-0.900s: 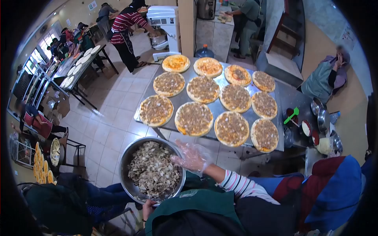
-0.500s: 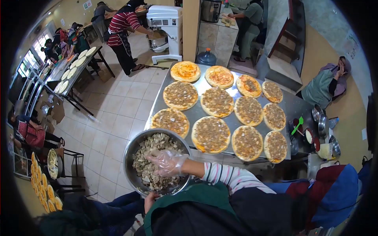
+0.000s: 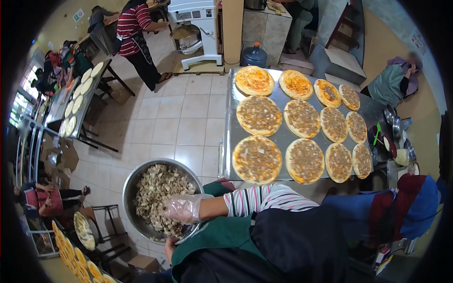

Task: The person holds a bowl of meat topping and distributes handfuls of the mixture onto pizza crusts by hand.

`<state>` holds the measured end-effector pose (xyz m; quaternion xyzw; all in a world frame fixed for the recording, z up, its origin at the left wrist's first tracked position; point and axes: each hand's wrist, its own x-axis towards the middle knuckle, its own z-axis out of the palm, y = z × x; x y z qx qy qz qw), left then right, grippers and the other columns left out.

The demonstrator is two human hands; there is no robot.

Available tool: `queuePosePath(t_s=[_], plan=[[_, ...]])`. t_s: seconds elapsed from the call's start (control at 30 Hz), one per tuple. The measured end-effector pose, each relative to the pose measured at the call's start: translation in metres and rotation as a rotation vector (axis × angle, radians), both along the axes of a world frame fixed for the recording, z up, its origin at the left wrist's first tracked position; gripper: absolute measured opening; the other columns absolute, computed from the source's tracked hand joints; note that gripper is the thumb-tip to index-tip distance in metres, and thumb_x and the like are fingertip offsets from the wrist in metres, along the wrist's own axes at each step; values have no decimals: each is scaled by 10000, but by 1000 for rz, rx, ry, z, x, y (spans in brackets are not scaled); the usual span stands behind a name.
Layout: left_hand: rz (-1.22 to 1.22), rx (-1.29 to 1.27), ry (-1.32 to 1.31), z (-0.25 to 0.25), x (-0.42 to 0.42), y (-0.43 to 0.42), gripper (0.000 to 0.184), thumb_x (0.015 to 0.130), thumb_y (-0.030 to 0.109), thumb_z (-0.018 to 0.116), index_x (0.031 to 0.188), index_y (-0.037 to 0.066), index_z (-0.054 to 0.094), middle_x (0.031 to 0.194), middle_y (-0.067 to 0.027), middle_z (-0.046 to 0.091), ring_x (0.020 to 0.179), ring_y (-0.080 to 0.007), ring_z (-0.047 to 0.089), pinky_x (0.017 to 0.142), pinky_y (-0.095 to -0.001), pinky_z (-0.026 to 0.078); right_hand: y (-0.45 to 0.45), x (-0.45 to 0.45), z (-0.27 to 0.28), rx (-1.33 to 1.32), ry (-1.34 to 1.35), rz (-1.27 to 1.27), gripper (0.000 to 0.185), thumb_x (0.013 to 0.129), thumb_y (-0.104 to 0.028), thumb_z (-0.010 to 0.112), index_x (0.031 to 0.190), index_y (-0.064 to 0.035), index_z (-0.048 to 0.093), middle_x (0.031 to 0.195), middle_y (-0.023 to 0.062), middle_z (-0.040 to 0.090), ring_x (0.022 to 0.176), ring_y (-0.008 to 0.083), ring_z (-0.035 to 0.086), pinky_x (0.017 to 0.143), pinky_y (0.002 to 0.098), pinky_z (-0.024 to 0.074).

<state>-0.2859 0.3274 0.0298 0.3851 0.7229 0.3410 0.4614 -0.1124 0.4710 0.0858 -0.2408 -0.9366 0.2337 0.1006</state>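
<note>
plainly, chopped filling point(image 3: 159, 191) hides fingers of right hand point(image 3: 181, 208); left hand point(image 3: 170, 246) at bowl rim point(image 3: 127, 191); can't tell either grip.

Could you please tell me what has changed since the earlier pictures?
The gloved right hand, first over the rim of the bowl, has moved left and down into the chopped filling. The bowl has shifted left relative to the table. The left hand still holds the bowl; the topped flatbreads look unchanged.

Pale square floor tiles point(image 3: 193, 113), glossy with reflected light. Beige wall point(image 3: 59, 29) at upper left, paper notice point(image 3: 78, 15) on it; bright windows point(image 3: 21, 106) at far left. Tan pillar point(image 3: 232, 35) beside tile-faced counter point(image 3: 266, 35). Blue-grey and tan wall point(image 3: 403, 26) at right.
</note>
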Motion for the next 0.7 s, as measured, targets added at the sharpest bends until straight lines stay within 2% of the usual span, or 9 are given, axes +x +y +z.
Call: queuePosePath(t_s=[0.07,0.13,0.23,0.3,0.47,0.5,0.6,0.63,0.7], plan=[[-54,85,44,-6,-24,25,150,594,34,570,698,-25,480,619,-49,499,590,-134,451,529,-257,364,25,-24,-26,-140,79,-41,183,657,-103,492,803,-35,578,780,155,561,749,283,563,664,360,458],[-130,29,97,23,-29,60,116,603,3,543,692,-28,475,628,-75,508,603,-145,464,561,-255,371,56,-39,-32,9,379,-68,167,656,-105,483,758,-23,586,748,157,566,706,288,569,642,371,463],[-126,34,20,20,-56,110,57,639,16,500,664,-17,461,619,-82,502,602,-148,462,563,-254,376,107,-57,-29,-175,95,-113,174,673,-113,471,768,-22,584,741,160,565,690,294,569,618,377,468],[92,-154,-465,5,-78,152,45,667,36,458,645,-2,449,620,-86,496,602,-149,458,568,-247,381,151,-57,-27,-200,138,-136,188,710,-157,449,797,-28,555,765,158,560,717,303,557,650,383,455],[-37,-184,-392,13,-84,306,53,669,44,456,642,-1,449,622,-86,496,601,-151,458,570,-247,382,261,-55,2,-225,51,-246,326,765,-320,408,839,-24,522,874,168,537,784,323,533,686,400,430],[-84,-208,-375,11,-91,332,55,670,46,456,641,0,449,622,-87,495,601,-151,458,571,-248,383,277,-59,-7,-31,89,-262,453,723,-408,456,949,-16,482,974,192,495,860,332,508,725,409,412],[-215,-261,-347,-5,-106,397,61,671,52,455,639,1,449,623,-87,495,600,-153,459,572,-248,384,326,-49,11,-265,-155,-376,603,653,-451,532,1050,-10,419,1015,211,457,881,332,491,754,408,401],[-247,-274,-342,-10,-107,424,63,672,54,455,639,2,449,624,-87,495,600,-153,459,573,-248,384,338,-52,-3,-136,-94,-386,716,585,-462,584,1114,-30,372,984,206,467,846,320,502,756,399,406],[-306,-286,-339,-18,-98,470,67,673,59,454,637,2,449,624,-87,495,600,-154,459,574,-249,385,364,-58,-16,-108,-104,-363,657,578,-405,597,1088,-38,408,972,189,476,841,314,506,742,393,414]])
